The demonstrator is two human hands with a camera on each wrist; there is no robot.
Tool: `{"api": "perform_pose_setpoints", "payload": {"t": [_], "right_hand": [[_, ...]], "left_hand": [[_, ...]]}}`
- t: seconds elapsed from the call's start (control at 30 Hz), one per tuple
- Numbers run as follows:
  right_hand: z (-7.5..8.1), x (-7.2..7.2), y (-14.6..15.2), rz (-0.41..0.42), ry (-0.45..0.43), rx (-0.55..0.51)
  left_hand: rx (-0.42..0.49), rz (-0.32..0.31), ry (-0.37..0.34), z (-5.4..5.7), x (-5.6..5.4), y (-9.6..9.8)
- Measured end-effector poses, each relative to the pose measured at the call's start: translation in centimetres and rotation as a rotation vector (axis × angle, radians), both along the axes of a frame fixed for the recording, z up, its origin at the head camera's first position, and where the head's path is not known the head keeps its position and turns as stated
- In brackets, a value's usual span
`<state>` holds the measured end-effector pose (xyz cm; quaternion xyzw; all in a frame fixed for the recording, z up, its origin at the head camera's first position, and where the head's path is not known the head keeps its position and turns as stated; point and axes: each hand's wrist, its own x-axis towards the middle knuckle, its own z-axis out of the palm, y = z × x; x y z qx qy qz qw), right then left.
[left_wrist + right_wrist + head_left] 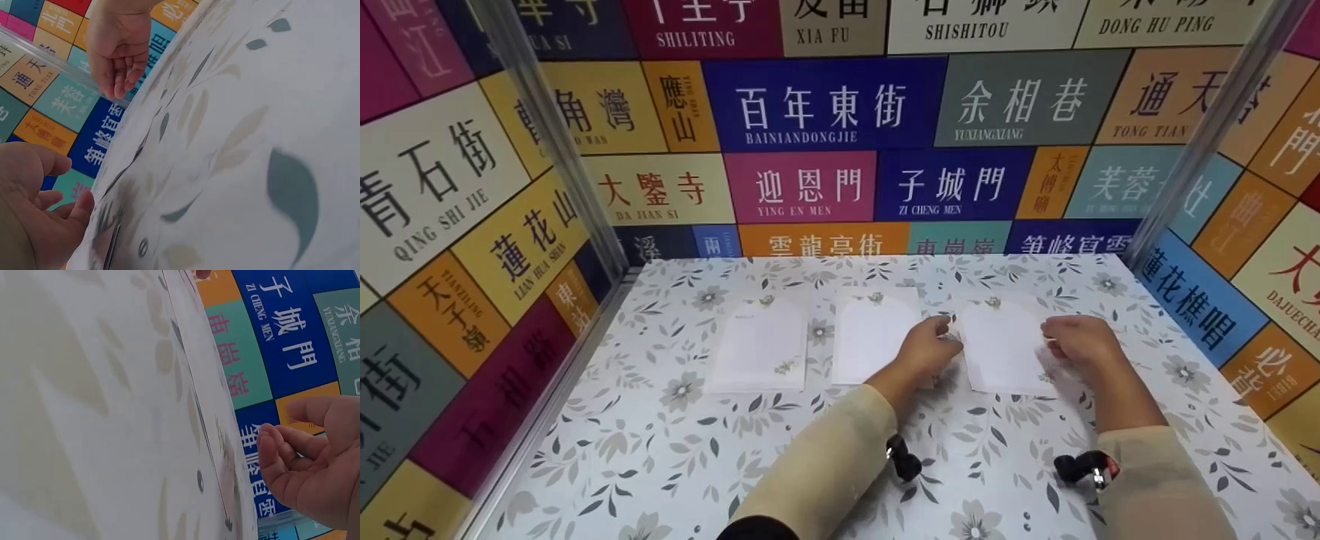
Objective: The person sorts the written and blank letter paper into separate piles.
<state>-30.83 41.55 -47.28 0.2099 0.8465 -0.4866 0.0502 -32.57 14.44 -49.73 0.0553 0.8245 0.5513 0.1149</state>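
Observation:
Three white paper sheets with small floral prints lie in a row on the table: a left sheet (757, 349), a middle sheet (870, 334) and a right sheet (1005, 345). My left hand (924, 354) is over the gap between the middle and right sheets, covering part of the middle one. At the right sheet's right edge is my right hand (1084, 343). Both wrist views show loosely bent fingers with nothing held, on the left hand (48, 208) and the right hand (315, 461). Whether either hand touches paper, I cannot tell.
The table (660, 457) has a white cover printed with grey leaves and flowers. Panels of colourful Chinese place-name signs (825, 105) stand behind and at both sides. Clear corner posts (562, 150) rise at the back. A black wrist device (904, 459) sits on each forearm.

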Motion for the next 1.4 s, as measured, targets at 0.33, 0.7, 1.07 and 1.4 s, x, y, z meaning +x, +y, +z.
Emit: {"api": "perform_pose_setpoints", "payload": {"t": [0.33,0.7,1.07,1.4], "right_hand": [[0.3,-1.6,-5.9,0.152,0.085,-0.029],[-0.1,-3.0,-11.4,0.262,0.077,-0.085],[-0.2,-3.8,-15.7,0.285,0.064,-0.157],[-0.5,-3.6,-16.7,0.341,0.072,-0.056]], "left_hand": [[0.078,0.015,0.013,-0.3,-1.4,-5.8],[0.086,0.096,0.018,-0.1,-2.1,-11.0],[0.108,0.188,-0.011,-0.3,-2.8,-14.4],[0.058,0.194,-0.044,-0.9,-3.0,-15.7]]}}
